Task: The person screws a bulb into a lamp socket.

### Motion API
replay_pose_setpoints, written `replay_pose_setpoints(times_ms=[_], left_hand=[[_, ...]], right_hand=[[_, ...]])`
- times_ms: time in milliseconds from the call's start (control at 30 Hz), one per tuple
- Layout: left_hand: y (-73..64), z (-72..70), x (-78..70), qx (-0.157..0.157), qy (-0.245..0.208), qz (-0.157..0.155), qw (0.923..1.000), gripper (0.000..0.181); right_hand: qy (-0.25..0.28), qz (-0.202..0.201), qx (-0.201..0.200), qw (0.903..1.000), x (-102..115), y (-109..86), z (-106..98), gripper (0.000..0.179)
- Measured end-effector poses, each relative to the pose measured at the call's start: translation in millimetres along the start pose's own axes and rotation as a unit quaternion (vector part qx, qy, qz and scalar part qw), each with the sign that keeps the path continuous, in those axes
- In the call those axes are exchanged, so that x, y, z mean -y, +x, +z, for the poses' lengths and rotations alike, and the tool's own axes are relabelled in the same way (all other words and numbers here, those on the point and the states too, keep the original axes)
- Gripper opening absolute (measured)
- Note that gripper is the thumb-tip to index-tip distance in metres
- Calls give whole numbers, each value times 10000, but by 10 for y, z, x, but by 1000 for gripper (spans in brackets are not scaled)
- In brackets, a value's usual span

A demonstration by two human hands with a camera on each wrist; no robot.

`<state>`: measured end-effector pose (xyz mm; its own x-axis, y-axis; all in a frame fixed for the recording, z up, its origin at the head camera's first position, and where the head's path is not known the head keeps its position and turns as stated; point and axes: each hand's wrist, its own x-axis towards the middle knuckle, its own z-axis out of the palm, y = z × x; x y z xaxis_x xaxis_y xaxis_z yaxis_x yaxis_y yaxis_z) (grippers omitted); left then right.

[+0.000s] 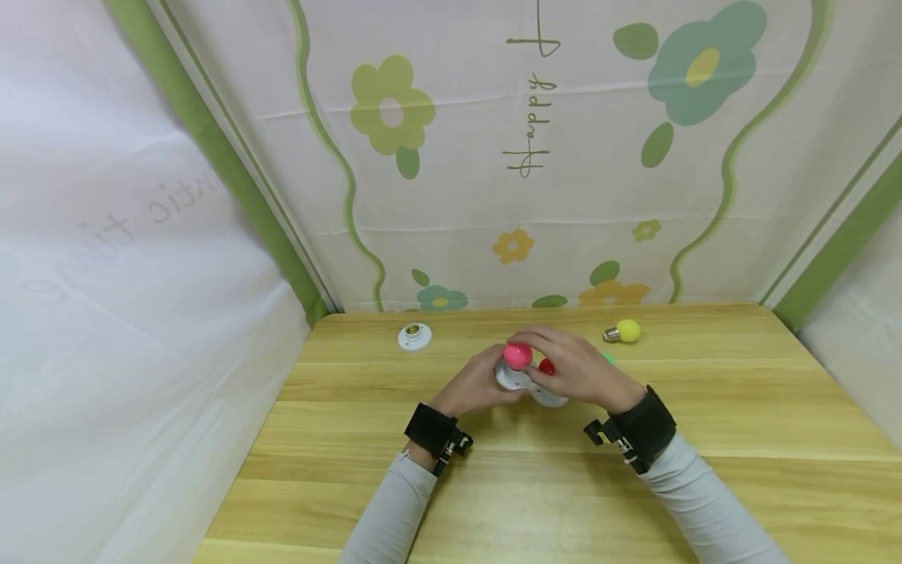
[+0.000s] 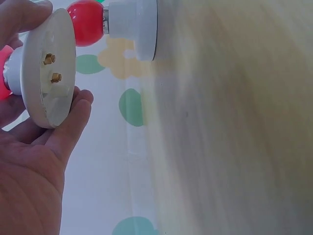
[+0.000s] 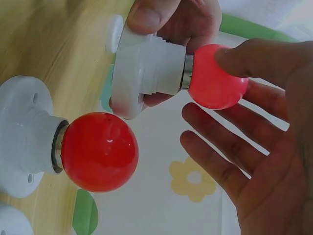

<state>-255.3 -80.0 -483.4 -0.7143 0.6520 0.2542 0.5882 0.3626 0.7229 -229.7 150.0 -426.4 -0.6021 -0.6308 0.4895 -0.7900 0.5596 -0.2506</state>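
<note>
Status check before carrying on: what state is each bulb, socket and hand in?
Held socket: lifted off the table
Pink bulb: in held socket, metal cap partly showing
Standing socket: on the table, filled
Red bulb: in the standing socket
Far socket: on the table, empty
Yellow bulb: lying loose on its side
Green bulb: mostly hidden, seating unclear
Cropped base: mostly outside frame
Left hand: gripping held socket
Right hand: pinching pink bulb

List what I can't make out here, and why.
Head: most of the green thing, hidden behind the right hand.
Head: part of the red bulb, covered by the same hand.
Left wrist: most of the pink bulb, cut off by the left edge.
Right wrist: that bulb's lower thread, inside its white socket.
Right wrist: the corner base, cut off by the frame.
</note>
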Motion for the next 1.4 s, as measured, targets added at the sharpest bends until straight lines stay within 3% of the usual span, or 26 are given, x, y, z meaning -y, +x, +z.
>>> replay_pose_setpoints(times_ms=[433, 733, 967, 1167, 1400], left_hand=[[13, 3, -38, 36, 134, 8, 9999, 68], [12, -6, -36, -41, 138, 15, 9999, 74], [10, -11, -30, -71, 13, 110, 9999, 74], [8, -16, -37, -68, 36, 146, 9999, 75], [11, -8, -39, -37, -1, 27, 10000, 76]], right_hand=[[-480, 114, -389, 9980, -13, 8, 28, 50], [-102, 438, -11, 9990, -15, -1, 0, 72], [302, 66, 114, 9995, -24, 4, -25, 61], [53, -87, -65, 9999, -15, 16, -42, 47], [-304, -67, -244, 9992, -26, 26, -24, 46]])
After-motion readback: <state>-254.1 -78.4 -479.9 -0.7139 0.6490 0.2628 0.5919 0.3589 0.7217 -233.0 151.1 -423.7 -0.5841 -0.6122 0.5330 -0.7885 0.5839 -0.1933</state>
